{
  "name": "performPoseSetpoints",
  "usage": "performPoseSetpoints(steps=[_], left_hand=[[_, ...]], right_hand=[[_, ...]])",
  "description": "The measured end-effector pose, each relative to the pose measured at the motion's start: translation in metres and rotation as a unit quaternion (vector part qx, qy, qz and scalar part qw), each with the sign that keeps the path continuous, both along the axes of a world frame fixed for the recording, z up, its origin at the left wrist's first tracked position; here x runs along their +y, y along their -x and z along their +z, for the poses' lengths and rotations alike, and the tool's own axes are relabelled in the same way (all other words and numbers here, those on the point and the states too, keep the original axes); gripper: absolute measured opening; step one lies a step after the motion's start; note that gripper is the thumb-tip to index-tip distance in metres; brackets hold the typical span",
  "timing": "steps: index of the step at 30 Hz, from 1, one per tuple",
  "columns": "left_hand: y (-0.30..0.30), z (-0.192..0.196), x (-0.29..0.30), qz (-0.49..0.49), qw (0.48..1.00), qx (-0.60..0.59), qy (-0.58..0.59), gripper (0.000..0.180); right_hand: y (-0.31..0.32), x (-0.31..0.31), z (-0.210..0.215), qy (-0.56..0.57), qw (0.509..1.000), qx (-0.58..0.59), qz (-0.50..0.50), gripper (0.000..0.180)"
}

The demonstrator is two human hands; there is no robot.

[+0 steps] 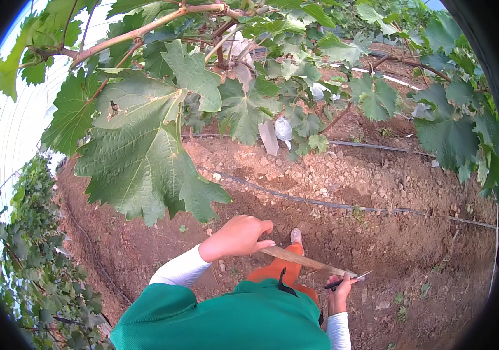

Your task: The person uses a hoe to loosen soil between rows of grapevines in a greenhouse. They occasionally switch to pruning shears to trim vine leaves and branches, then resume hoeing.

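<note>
One brown strip (305, 260): left hand (239, 237) has fingers curled on one end, right hand (339, 290) fingers closed around black-handled tool (332, 284) at the other.

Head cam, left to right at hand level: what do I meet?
Leafy green vines → white fabric left sleeve → left hand → middle of the long flat brown strip → right hand → dark-handled hand tool's silvery tip → thin white vertical string.
</note>
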State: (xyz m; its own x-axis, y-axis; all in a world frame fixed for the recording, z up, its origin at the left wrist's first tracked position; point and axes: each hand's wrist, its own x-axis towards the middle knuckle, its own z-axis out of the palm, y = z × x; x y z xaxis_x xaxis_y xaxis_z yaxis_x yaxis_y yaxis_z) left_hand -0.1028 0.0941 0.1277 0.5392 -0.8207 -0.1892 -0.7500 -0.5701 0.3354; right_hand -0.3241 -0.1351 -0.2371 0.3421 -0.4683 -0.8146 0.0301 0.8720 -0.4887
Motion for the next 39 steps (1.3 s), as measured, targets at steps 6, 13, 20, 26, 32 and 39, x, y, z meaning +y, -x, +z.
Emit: performPoseSetpoints(steps=[6,13,20,26,32,39], left_hand=[[0.000,0.006,-0.013,-0.088,0.982,0.108,0.127,0.014],[0.011,0.008,-0.035,-0.112,0.972,0.085,0.188,0.011],[0.008,0.015,-0.026,-0.115,0.970,0.093,0.195,0.048],[-0.002,-0.010,-0.003,-0.118,0.968,0.063,0.213,0.048],[-0.005,-0.011,0.007,-0.171,0.949,0.042,0.260,0.037],[0.015,0.001,0.000,-0.207,0.942,0.057,0.258,0.032]], right_hand=[[-0.049,-0.010,0.128,-0.005,0.965,-0.258,0.040,0.035],[-0.115,0.012,0.274,-0.068,0.840,-0.522,0.132,0.047],[-0.156,0.054,0.302,-0.007,0.834,-0.532,0.147,0.049],[-0.171,0.088,0.300,0.017,0.859,-0.478,0.183,0.049],[-0.158,0.107,0.302,0.082,0.858,-0.487,0.139,0.048],[-0.126,0.110,0.307,0.215,0.869,-0.445,-0.039,0.036]])
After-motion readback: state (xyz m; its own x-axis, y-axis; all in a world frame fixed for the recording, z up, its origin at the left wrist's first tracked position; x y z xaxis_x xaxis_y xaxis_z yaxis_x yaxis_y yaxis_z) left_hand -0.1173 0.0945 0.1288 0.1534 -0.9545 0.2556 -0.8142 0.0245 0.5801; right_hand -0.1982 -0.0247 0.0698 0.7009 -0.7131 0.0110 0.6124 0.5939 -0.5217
